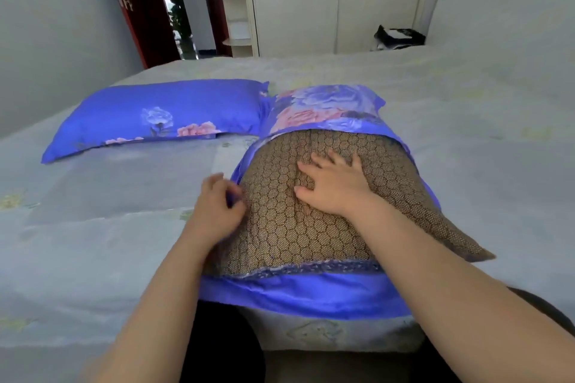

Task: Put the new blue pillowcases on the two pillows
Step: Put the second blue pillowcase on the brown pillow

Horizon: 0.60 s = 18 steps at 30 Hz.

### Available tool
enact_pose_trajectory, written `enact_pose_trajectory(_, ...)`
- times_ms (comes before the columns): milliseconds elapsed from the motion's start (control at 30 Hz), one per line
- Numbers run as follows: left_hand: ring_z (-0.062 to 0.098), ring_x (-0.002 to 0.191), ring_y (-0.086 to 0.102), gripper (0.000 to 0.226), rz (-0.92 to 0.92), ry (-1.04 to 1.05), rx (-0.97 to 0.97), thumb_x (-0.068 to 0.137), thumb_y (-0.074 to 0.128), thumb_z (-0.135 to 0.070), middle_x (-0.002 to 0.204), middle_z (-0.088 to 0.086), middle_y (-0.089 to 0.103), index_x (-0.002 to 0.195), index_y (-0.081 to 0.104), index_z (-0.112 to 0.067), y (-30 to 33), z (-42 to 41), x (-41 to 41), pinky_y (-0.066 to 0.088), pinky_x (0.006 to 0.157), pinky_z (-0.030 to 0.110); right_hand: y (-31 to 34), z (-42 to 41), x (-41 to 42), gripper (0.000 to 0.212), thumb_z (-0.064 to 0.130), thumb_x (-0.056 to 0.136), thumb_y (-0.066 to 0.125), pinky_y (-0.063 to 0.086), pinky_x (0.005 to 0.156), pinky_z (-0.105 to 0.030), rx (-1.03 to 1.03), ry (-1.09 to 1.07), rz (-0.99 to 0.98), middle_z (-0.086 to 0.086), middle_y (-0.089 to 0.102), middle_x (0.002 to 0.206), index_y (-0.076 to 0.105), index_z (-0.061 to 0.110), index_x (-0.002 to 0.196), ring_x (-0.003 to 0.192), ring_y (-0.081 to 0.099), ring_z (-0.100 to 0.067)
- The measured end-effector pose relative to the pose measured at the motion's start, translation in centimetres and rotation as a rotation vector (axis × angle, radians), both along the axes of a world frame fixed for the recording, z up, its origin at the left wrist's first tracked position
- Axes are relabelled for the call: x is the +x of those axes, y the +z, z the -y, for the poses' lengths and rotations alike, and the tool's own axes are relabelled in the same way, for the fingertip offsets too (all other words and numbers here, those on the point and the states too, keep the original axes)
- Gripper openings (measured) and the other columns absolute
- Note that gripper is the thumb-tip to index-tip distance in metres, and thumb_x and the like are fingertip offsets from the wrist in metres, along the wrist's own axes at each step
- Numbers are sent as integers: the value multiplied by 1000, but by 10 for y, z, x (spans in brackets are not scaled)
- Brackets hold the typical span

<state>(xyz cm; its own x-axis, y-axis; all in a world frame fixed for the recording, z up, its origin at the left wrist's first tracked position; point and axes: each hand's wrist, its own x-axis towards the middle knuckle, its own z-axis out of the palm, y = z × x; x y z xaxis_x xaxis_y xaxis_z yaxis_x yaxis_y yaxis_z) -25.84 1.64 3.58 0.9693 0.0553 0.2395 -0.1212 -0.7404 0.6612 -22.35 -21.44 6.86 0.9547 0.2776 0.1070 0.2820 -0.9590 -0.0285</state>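
— While you look across the bed (93,258), what lies leftmost?
— One pillow (155,115), fully inside its blue pillowcase.
— And the left hand (217,205)?
— It pinches the blue edge of the second pillowcase (326,109).
— Further right?
— The right hand (333,186) presses flat, fingers spread, on the brown pillow (295,227), half inside that case.
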Motion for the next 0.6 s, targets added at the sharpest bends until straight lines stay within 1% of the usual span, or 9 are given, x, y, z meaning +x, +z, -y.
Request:
enact_pose_trajectory(100, 23, 126, 44, 41, 124, -10, -80, 86, 61, -19, 136, 8, 47, 125, 51, -14, 28, 31, 46, 33, 103, 29, 1, 3, 1, 65, 68, 86, 26, -2, 113, -59, 11, -16, -40, 8, 13, 158, 19, 43, 146, 146, 7, -22)
enact_pose_trajectory(167, 26, 134, 37, 60, 145, -60, 89, 87, 60, -30, 146, 9, 40, 141, 38, -15, 35, 53, 82, 30, 109, 35, -2, 8, 0, 65, 69, 87, 25, -4, 114, -57, 19, -22, -51, 9, 13, 158, 18, 44, 146, 146, 8, -20)
enact_pose_trajectory(234, 29, 140, 26, 66, 98, -72, 299, 89, 56, -41, 154, 8, 27, 147, 28, -25, 31, 71, 109, 25, 114, 41, -6, 14, -1, 64, 69, 87, 24, -6, 114, -55, 31, -19, -59, 10, 12, 158, 17, 44, 146, 146, 8, -19)
enact_pose_trajectory(300, 30, 135, 33, 55, 90, -33, 338, 90, 53, -45, 150, 5, 35, 141, 39, -32, 27, 87, 127, 28, 111, 41, -13, 22, 0, 64, 69, 88, 23, -8, 114, -54, 48, -30, -71, 11, 11, 158, 16, 44, 147, 146, 6, -17)
enact_pose_trajectory(401, 28, 109, 57, 27, 319, 85, 343, 91, 52, -30, 116, 5, 64, 114, 65, -22, 33, 108, 128, 29, 107, 42, -21, 27, 3, 64, 69, 88, 22, -8, 114, -54, 65, -48, -74, 11, 9, 159, 15, 44, 147, 146, 4, -16)
enact_pose_trajectory(434, 29, 97, 61, 20, 443, 85, 321, 90, 53, -21, 100, 6, 68, 102, 67, -17, 34, 115, 125, 31, 103, 42, -22, 28, 5, 64, 69, 88, 22, -9, 114, -54, 64, -53, -75, 11, 9, 159, 15, 44, 147, 146, 4, -16)
enact_pose_trajectory(501, 34, 74, 61, 10, 620, -11, 218, 85, 52, -11, 76, 13, 65, 85, 62, -8, 30, 126, 110, 44, 78, 40, -26, 27, 12, 64, 68, 88, 23, -9, 114, -54, 63, -65, -89, 10, 8, 159, 15, 43, 147, 146, 3, -17)
enact_pose_trajectory(534, 36, 68, 59, 11, 628, -66, 195, 86, 48, -12, 72, 17, 62, 84, 58, -6, 25, 130, 98, 44, 65, 38, -29, 27, 16, 64, 67, 88, 23, -8, 113, -54, 59, -75, -108, 10, 8, 159, 15, 42, 147, 146, 4, -18)
enact_pose_trajectory(601, 39, 70, 59, 26, 537, -125, 216, 91, 36, -25, 76, 20, 62, 90, 54, -5, 8, 134, 80, 42, 58, 39, -33, 27, 23, 64, 64, 89, 25, -5, 113, -54, 58, -92, -141, 10, 11, 158, 16, 39, 147, 146, 8, -19)
